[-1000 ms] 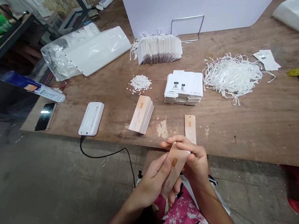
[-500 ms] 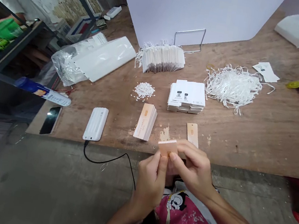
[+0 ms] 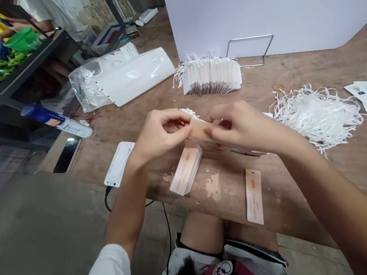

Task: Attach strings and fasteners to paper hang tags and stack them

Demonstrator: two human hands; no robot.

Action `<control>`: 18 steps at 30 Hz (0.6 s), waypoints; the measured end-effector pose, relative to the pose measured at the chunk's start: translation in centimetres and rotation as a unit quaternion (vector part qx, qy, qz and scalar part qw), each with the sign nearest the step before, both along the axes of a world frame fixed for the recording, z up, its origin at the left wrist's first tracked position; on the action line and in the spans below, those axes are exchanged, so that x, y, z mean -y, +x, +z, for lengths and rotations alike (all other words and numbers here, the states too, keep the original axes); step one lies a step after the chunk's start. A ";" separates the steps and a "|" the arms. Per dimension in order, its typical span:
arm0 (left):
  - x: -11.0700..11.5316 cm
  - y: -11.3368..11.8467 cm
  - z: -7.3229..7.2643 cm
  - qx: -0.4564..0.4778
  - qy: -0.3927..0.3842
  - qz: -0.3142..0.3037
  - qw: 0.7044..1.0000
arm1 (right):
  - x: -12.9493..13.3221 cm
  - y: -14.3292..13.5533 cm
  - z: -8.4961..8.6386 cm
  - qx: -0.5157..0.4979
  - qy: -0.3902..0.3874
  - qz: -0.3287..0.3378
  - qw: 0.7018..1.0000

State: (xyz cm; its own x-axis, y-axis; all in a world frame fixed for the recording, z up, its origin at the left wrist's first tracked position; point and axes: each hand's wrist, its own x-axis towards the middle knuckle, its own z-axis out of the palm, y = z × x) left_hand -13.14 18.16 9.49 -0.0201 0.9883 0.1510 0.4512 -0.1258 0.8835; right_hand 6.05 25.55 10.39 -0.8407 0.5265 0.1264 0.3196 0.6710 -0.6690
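Note:
My left hand [image 3: 161, 136] pinches one end of a peach-coloured card tag [image 3: 198, 128] between thumb and fingers. From the other side, my right hand [image 3: 235, 124] grips the same tag; whether it is one layer or several I cannot tell. Just below it on the table lies a stack of peach tags [image 3: 184, 172] with orange print. A single peach tag [image 3: 253, 196] with a punched hole rests near the front edge, to the right. Behind my hands a heap of tiny white pieces [image 3: 190, 111] is partly hidden. My right hand mostly covers a stack of white cards [image 3: 268, 115].
Behind stand a row of packed white tags [image 3: 211, 76], a wire stand [image 3: 251, 42] and a white panel [image 3: 257, 10]. White strings [image 3: 317, 116] lie right; plastic packets [image 3: 133, 77], a power bank [image 3: 118, 164], phone [image 3: 66, 155] and blue-capped can [image 3: 57, 119] left. A person sits beyond the shelf.
Both hands have moved forward and up from the table's front edge with the peach tag, over the table beside the tag stack and the heap of white pieces. The view has shifted slightly.

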 end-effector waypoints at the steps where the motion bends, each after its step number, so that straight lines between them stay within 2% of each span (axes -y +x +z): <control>1: -1.1 -0.3 -0.3 0.014 -0.001 -0.006 1.000 | -0.9 -0.3 0.0 0.011 0.001 -0.007 1.000; 5: -4.7 -1.3 -1.8 0.047 -0.005 -0.008 0.999 | -4.0 -1.5 0.0 0.059 -0.013 -0.019 0.998; 9: -6.9 -2.0 -3.5 0.079 0.002 -0.002 0.997 | -6.3 -2.6 -0.7 0.098 -0.031 -0.016 0.995; 13: -7.6 -2.3 -5.1 0.094 0.007 0.020 0.995 | -7.4 -3.5 -1.9 0.098 -0.014 -0.001 0.995; 18: -7.7 -2.2 -6.1 0.066 -0.014 0.051 0.996 | -7.5 -4.4 -3.2 0.073 0.010 0.009 0.997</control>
